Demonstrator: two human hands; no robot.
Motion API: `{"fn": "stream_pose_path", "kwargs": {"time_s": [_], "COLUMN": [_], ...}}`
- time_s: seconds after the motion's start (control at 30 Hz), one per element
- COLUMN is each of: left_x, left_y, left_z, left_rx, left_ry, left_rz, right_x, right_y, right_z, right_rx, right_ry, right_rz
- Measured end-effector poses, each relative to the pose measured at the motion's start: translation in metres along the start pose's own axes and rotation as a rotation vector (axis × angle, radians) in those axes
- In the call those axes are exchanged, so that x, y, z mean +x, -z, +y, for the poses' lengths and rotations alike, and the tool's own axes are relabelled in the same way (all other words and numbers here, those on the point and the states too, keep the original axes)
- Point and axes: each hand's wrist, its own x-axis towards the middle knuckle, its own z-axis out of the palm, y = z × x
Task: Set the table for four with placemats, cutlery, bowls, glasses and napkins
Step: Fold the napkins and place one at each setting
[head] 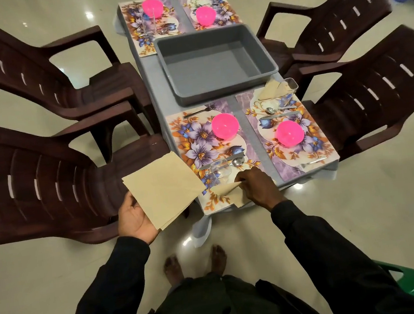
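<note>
You are on the napkin step now. Your left grip [134, 216] is curled under a stack of napkins [162, 189] and holds them flat, out past the edge of the desk [154, 84] and over the near left chair [44, 173]. Your right grip [254, 184] is pinching one folded napkin [225, 190] between fingers and thumb. That napkin lies on the near corner of the near left placemat [193, 137], just beside the glass [219, 169] and the spoon [237, 163]. A pink bowl [225, 126] sits in the middle of that mat. The near right placemat [313, 153] has its own napkin [270, 90] at the far corner, by its glass. The far left placemat [132, 35] and the far right placemat [185, 4] each have a pink bowl, but I see no napkins there, though they are small and hard to make out. The grey tub [209, 64] in the middle of the desk looks empty. So I think two places are left to do. Next, lay this napkin down neat and let it go. Be careful, because the glass is very close to your fingers and could tip. Then take one more napkin off the stack. The far mats are well past the tub, so you may need to walk round the chairs to reach them.
</note>
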Motion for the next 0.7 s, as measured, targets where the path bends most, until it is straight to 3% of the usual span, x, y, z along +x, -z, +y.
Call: {"fn": "stream_pose_path", "kwargs": {"time_s": [0.33,0.7], "left_x": [-0.007,-0.018], "left_y": [0.033,0.046], "left_z": [0.003,-0.005], "left_rx": [-0.028,-0.057], "left_ry": [-0.002,-0.053], "left_rz": [0.057,0.144], "right_x": [0.017,0.036], "right_y": [-0.052,-0.098], "right_z": [0.011,0.021], "right_rx": [-0.073,-0.095], "right_ry": [0.02,-0.082], "right_rz": [-0.128,0.112]}}
